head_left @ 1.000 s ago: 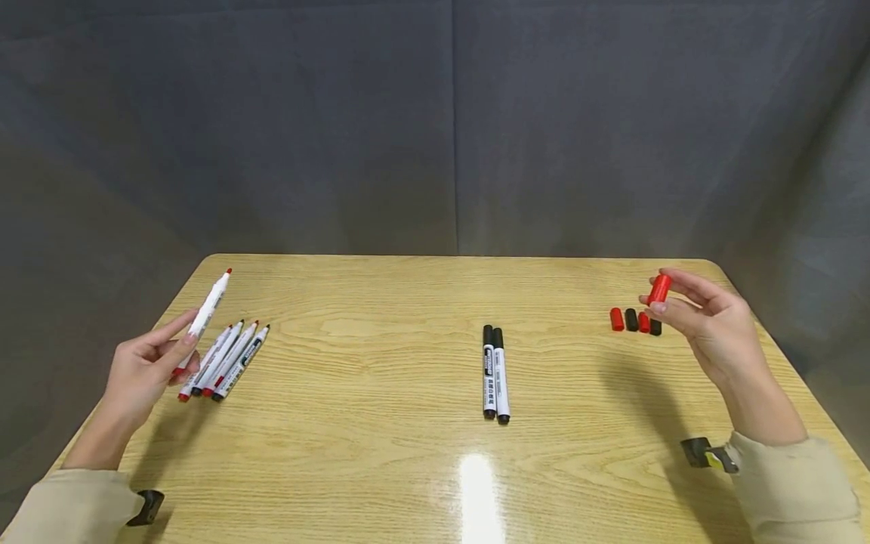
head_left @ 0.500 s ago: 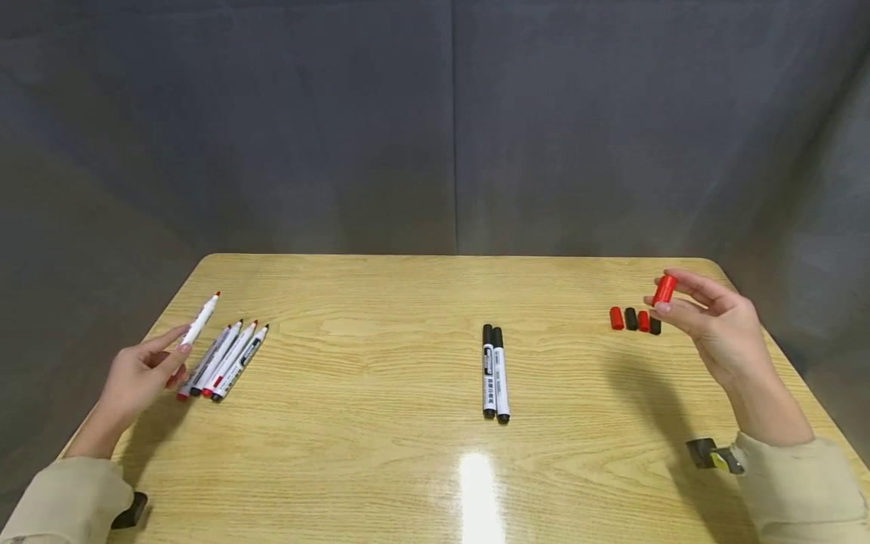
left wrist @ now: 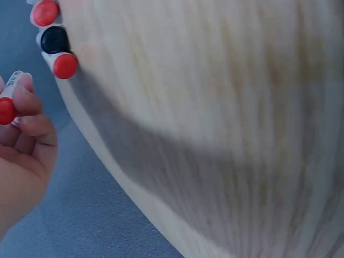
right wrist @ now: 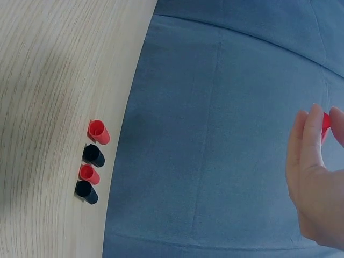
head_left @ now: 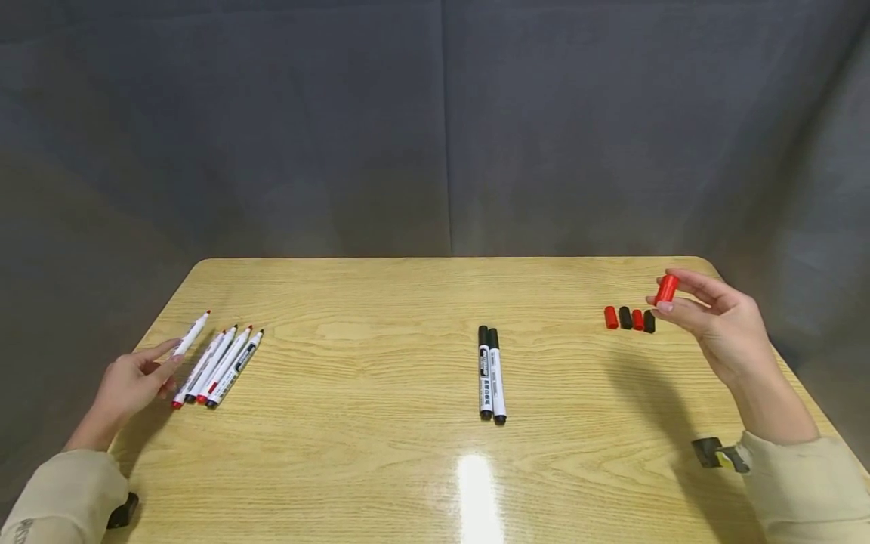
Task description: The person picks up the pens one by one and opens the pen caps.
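My left hand (head_left: 132, 384) pinches an uncapped whiteboard marker (head_left: 193, 332) with a red tip, held close beside a row of uncapped markers (head_left: 227, 366) at the table's left. In the left wrist view the held marker's red end (left wrist: 6, 111) pokes out between thumb and fingers. Over at the right, my right hand (head_left: 730, 332) holds a red marker cap (head_left: 667, 288) between thumb and fingertips, raised above the table. Below it a row of red and black caps (head_left: 625, 317) lies on the wood; the right wrist view shows their hollow ends, such as a red cap (right wrist: 99, 131).
Two black-capped markers (head_left: 492, 374) lie side by side near the middle of the wooden table (head_left: 367, 453). A grey curtain (head_left: 326, 136) hangs behind the far edge. Glare shows on the front of the tabletop.
My left hand has come down and to the left with the red-tipped marker, nearer the marker row. My right hand has shifted slightly right, still holding the red cap.
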Demonstrator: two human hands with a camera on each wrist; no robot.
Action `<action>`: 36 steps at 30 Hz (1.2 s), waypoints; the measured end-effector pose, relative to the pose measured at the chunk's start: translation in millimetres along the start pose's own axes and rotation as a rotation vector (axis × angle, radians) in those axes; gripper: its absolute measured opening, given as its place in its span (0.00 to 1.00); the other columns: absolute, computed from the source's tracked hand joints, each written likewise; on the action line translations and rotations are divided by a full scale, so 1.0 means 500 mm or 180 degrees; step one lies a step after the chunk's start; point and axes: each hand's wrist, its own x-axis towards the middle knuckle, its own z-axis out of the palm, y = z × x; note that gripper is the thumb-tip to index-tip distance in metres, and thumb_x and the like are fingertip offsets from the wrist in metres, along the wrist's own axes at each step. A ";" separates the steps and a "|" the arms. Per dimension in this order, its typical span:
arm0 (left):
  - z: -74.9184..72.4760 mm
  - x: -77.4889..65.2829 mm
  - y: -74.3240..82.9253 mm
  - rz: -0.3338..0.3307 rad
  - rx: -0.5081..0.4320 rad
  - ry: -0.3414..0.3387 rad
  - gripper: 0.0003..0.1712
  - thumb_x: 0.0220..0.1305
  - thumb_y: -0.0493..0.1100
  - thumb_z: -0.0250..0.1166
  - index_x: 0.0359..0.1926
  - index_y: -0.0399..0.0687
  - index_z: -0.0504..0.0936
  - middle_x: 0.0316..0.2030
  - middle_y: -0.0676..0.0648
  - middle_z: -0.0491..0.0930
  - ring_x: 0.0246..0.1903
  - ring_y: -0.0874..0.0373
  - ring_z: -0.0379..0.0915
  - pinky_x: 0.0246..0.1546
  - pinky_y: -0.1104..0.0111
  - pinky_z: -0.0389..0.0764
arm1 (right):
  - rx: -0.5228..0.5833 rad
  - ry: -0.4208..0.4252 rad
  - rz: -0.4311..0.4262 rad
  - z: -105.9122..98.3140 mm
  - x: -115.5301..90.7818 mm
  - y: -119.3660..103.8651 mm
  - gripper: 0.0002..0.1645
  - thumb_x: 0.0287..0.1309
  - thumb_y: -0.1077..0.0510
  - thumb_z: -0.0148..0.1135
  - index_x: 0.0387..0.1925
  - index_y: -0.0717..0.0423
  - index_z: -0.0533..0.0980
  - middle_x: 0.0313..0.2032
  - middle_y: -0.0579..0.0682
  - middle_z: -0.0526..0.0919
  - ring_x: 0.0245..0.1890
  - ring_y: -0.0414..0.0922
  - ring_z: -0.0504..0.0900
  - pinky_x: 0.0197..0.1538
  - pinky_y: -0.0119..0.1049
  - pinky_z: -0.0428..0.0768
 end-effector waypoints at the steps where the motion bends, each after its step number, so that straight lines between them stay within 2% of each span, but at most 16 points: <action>1: -0.001 -0.005 0.012 -0.0013 0.0057 -0.0027 0.34 0.65 0.54 0.53 0.61 0.32 0.65 0.17 0.46 0.77 0.16 0.61 0.70 0.15 0.70 0.69 | -0.0011 0.0002 0.0004 -0.001 0.000 0.000 0.25 0.50 0.81 0.53 0.47 0.59 0.78 0.41 0.50 0.78 0.35 0.43 0.83 0.42 0.28 0.77; 3: -0.001 -0.013 0.029 0.0055 0.0200 -0.0068 0.32 0.67 0.52 0.52 0.60 0.29 0.65 0.16 0.47 0.76 0.15 0.62 0.68 0.15 0.70 0.68 | 0.0005 -0.0015 0.0015 -0.002 0.000 -0.001 0.25 0.50 0.81 0.53 0.47 0.59 0.78 0.41 0.50 0.78 0.36 0.43 0.83 0.41 0.28 0.77; 6: 0.005 -0.018 0.037 0.0048 0.0273 -0.0086 0.30 0.67 0.50 0.52 0.59 0.28 0.66 0.15 0.47 0.75 0.14 0.62 0.66 0.15 0.70 0.67 | 0.0071 -0.0073 0.0028 -0.005 0.001 -0.003 0.25 0.50 0.81 0.53 0.47 0.59 0.77 0.41 0.50 0.77 0.36 0.43 0.83 0.41 0.28 0.77; 9: 0.009 -0.020 0.034 0.0080 0.0354 -0.0083 0.29 0.67 0.49 0.52 0.57 0.27 0.68 0.15 0.48 0.72 0.13 0.62 0.65 0.15 0.70 0.67 | 0.0044 -0.0079 0.0031 -0.007 0.001 -0.003 0.25 0.51 0.81 0.53 0.47 0.59 0.78 0.41 0.50 0.78 0.36 0.43 0.83 0.41 0.28 0.77; 15: 0.010 -0.020 0.025 0.0268 0.0761 -0.0213 0.30 0.67 0.51 0.51 0.57 0.27 0.68 0.12 0.51 0.64 0.13 0.59 0.59 0.14 0.69 0.62 | 0.0046 -0.0081 0.0030 -0.010 0.000 -0.005 0.25 0.51 0.81 0.53 0.46 0.59 0.78 0.40 0.49 0.79 0.36 0.43 0.83 0.40 0.29 0.77; 21: 0.003 -0.020 0.018 0.0423 0.1117 -0.0397 0.33 0.65 0.53 0.54 0.57 0.27 0.66 0.15 0.50 0.64 0.17 0.57 0.58 0.18 0.67 0.60 | 0.0026 -0.0054 0.0077 -0.015 0.000 -0.007 0.24 0.52 0.80 0.53 0.46 0.58 0.78 0.39 0.48 0.80 0.36 0.43 0.83 0.41 0.28 0.77; 27: -0.010 -0.021 0.026 0.0210 0.1401 -0.0810 0.40 0.65 0.62 0.48 0.63 0.33 0.61 0.21 0.48 0.72 0.21 0.57 0.63 0.20 0.65 0.63 | -0.0061 -0.0021 0.0152 -0.023 0.002 -0.010 0.23 0.52 0.78 0.54 0.46 0.57 0.78 0.39 0.47 0.80 0.36 0.42 0.83 0.41 0.26 0.76; 29: -0.015 -0.022 0.031 0.0165 0.1525 -0.0925 0.41 0.64 0.64 0.46 0.64 0.37 0.61 0.24 0.46 0.75 0.23 0.56 0.66 0.20 0.62 0.66 | -0.0210 0.0043 0.0161 -0.026 0.003 -0.012 0.22 0.52 0.77 0.56 0.46 0.55 0.78 0.39 0.47 0.81 0.35 0.41 0.83 0.41 0.25 0.76; 33: -0.018 -0.026 0.039 0.0155 0.1785 -0.0984 0.41 0.63 0.68 0.43 0.64 0.42 0.63 0.30 0.42 0.78 0.27 0.51 0.70 0.20 0.56 0.69 | -0.0431 0.0144 0.0215 -0.036 0.004 -0.011 0.23 0.51 0.74 0.59 0.47 0.53 0.77 0.39 0.45 0.80 0.35 0.39 0.83 0.41 0.22 0.75; 36: -0.019 -0.029 0.042 0.0147 0.1861 -0.0947 0.41 0.63 0.68 0.42 0.63 0.42 0.64 0.28 0.43 0.78 0.26 0.51 0.70 0.19 0.57 0.68 | -0.0448 0.0167 0.0265 -0.046 0.007 -0.009 0.24 0.50 0.74 0.60 0.48 0.52 0.77 0.38 0.45 0.80 0.34 0.39 0.83 0.40 0.24 0.76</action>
